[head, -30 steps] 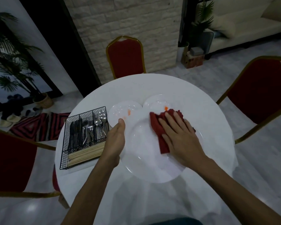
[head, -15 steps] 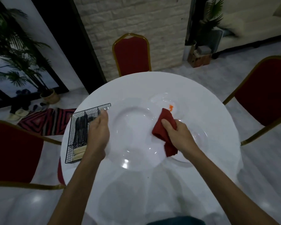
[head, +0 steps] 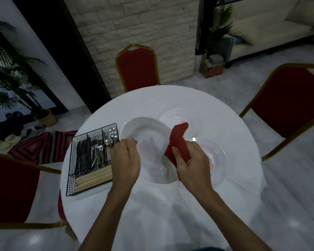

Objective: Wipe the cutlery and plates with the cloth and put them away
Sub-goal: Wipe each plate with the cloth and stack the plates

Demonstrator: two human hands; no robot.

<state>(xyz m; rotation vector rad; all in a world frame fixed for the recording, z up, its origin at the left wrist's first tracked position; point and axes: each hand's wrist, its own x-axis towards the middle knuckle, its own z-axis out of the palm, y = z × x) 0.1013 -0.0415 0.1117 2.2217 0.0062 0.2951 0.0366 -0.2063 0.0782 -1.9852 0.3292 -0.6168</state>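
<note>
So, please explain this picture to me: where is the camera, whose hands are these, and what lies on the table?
No machine here: a person works with two bare hands. The camera is worn on the person's head and looks forward and down. The left hand seems to hold the rim of a large round white plate, though that part is blurred. The right hand grips a dark red cloth. A smaller white plate behind it and another white plate at the right both show orange stains. Everything lies on a round table with a white cloth. On its left side stands a black wire basket with metal spoons and wooden chopsticks.
</note>
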